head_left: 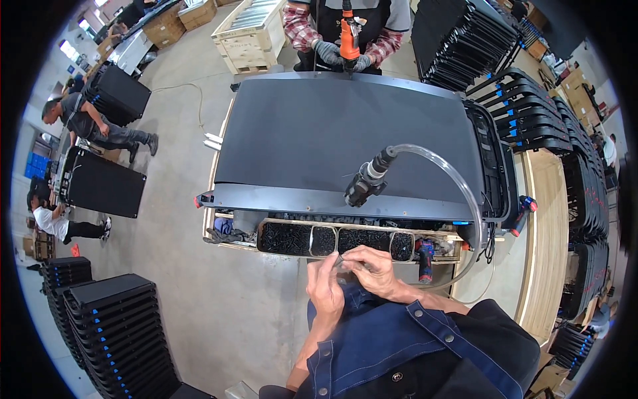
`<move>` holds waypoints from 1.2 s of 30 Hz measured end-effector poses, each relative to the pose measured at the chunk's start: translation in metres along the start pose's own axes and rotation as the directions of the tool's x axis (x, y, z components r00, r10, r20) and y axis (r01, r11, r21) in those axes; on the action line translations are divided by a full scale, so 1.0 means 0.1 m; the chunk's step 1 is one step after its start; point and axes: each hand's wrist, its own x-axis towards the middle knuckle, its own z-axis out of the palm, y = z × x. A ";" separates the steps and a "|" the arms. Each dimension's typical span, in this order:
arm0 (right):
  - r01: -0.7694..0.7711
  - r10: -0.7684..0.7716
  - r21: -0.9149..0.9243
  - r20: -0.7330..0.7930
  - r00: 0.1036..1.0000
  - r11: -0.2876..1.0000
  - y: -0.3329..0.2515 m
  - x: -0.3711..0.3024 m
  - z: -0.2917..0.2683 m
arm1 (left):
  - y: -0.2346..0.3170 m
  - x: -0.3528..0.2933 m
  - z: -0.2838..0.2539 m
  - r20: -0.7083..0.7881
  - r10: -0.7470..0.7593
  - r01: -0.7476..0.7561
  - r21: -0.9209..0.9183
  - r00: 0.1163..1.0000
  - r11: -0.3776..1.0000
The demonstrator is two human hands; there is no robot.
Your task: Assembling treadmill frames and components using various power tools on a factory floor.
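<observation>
Over the front edge of a row of dark bins, my left hand and my right hand come together with fingertips pinched. What they hold, if anything, is too small to name. The bins contain many small black pieces, perhaps screws. Just beyond stands a workbench bearing a large dark grey panel with a metal strip along its near edge. Above that strip hangs a black power driver on a clear curved hose, apart from both hands.
Across the bench a gloved person holds an orange power tool. A cordless drill sits right of the bins. Stacked black frames stand at right, stacked black panels at lower left. Two more people work at left; a wooden crate stands behind.
</observation>
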 end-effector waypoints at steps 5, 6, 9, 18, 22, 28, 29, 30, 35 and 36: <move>-0.128 0.126 0.082 0.034 0.991 0.988 0.04 -0.01 -0.03 | -0.08 0.10 0.00 0.078 -0.192 0.204 -0.199 0.978 0.959; -0.080 0.081 -0.008 0.105 0.991 0.997 0.05 0.04 -0.07 | -0.16 0.14 0.00 0.139 -0.250 0.279 -0.253 0.958 0.927; -0.140 0.153 -0.114 0.119 0.981 0.984 0.18 0.13 -0.29 | -0.57 0.20 0.09 0.363 -0.508 0.619 -0.338 0.781 0.709; -0.175 0.162 0.051 0.193 0.968 0.983 0.08 1.59 -0.62 | -1.80 0.59 1.08 0.857 -0.400 0.834 -0.459 0.326 -0.305; -0.262 0.236 0.227 0.134 0.962 0.938 0.23 1.53 -0.29 | -1.99 0.79 1.48 0.914 -0.138 0.822 -0.403 0.381 -0.403; -0.111 0.115 0.110 -0.037 0.993 0.988 0.33 1.32 -0.23 | -1.77 1.02 1.62 0.829 -0.266 0.830 -0.539 0.492 -0.143; -0.119 0.131 0.187 -0.054 0.990 0.975 0.38 1.35 -0.24 | -1.82 1.00 1.59 0.843 -0.210 0.834 -0.529 0.496 -0.157; -0.143 0.159 0.221 -0.056 0.986 0.965 0.40 1.37 -0.28 | -1.81 1.02 1.56 0.855 -0.148 0.839 -0.517 0.497 -0.170; -0.043 0.046 0.290 -0.004 0.999 0.956 0.51 1.47 -0.26 | -1.92 0.94 1.56 0.791 -0.236 0.804 -0.591 0.565 -0.057; -0.043 0.045 0.286 0.000 0.999 0.957 0.53 1.48 -0.27 | -1.90 0.92 1.58 0.750 -0.304 0.781 -0.623 0.587 -0.028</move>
